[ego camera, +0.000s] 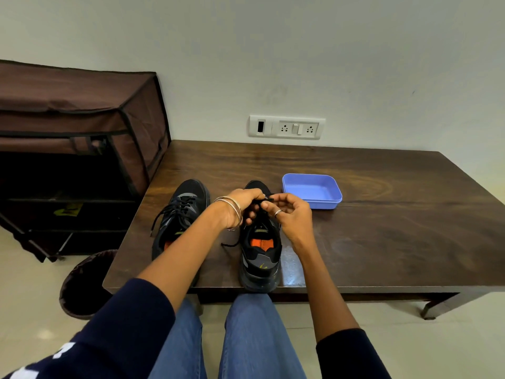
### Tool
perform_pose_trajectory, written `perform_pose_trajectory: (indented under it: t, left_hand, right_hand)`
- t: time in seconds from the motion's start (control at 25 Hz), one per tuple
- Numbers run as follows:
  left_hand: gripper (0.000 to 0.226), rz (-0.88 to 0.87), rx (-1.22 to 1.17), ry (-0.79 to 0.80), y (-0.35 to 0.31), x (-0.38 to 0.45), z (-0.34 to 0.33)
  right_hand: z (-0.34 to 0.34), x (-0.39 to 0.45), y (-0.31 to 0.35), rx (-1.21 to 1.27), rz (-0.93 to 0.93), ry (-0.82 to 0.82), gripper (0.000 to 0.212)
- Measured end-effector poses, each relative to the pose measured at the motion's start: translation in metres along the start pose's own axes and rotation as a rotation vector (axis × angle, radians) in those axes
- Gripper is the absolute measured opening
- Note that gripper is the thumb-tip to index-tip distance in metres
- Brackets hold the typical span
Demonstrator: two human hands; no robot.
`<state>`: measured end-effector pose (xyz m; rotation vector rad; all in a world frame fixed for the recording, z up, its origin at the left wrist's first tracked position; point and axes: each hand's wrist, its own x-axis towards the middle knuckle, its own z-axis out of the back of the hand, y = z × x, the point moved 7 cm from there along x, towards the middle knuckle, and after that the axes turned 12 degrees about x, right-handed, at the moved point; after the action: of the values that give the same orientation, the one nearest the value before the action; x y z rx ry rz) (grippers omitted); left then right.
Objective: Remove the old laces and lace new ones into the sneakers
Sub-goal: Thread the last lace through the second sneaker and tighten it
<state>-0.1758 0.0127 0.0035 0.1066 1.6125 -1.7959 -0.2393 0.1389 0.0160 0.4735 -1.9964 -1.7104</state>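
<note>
Clearly early on: both sneakers sat on the dark wooden table (382,214) with black laces in them, and no new laces were visible anywhere in view, so I'd judge the removal stage was barely underway and all relacing was left. The right sneaker (261,255) stood near the table's front edge, heel toward the person, orange insole showing; its black lace (255,207) was being worked at the upper eyelets, with one loose end (229,244) trailing onto the table just left of the shoe. The left hand (240,207), bangles at the wrist, had fingers curled around the lace over the tongue. The right hand (289,212), ring on one finger, pinched the lace end between thumb and fingertips, other fingers loosely bent. How many eyelets were already freed couldn't be told, hands hid them. The left sneaker (180,214) lay just beside, fully laced but untied, lace ends dangling over its side. A blue plastic tray (313,191) sat near the right shoe's toe, nothing seen inside it. Both shoes were dark grey-black, mesh-looking.
</note>
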Motion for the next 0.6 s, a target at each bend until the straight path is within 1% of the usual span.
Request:
perform_pose_trajectory:
  t: [0.12, 0.2, 0.28, 0.4, 0.44, 0.52, 0.6]
  left_hand:
    - [0.031, 0.003, 0.053, -0.029, -0.004, -0.004, 0.007]
    - [0.029, 0.021, 0.097, -0.059, -0.006, -0.006, 0.014]
    - [0.025, 0.033, 0.11, -0.083, -0.008, -0.006, 0.019]
    - [0.019, 0.021, 0.094, -0.124, -0.013, -0.007, 0.021]
    - [0.016, 0.008, 0.05, -0.151, -0.015, -0.008, 0.021]
    - [0.013, -0.005, -0.054, -0.245, -0.016, -0.008, 0.025]
    - [0.017, 0.002, -0.027, -0.359, -0.006, -0.005, 0.038]
  right_hand:
    - [-0.001, 0.006, 0.007, -0.086, 0.034, -0.033, 0.012]
    - [-0.003, 0.01, 0.014, -0.182, 0.057, -0.023, 0.016]
    - [-0.009, 0.013, 0.026, -0.325, 0.124, 0.017, 0.015]
    - [-0.021, 0.018, 0.041, -0.623, 0.237, 0.107, 0.016]
    - [-0.021, 0.02, 0.042, -0.691, 0.237, 0.107, 0.018]
    - [-0.01, 0.022, 0.038, -0.745, 0.179, 0.061, 0.021]
    - [0.008, 0.021, 0.024, -0.784, 0.079, 0.019, 0.023]
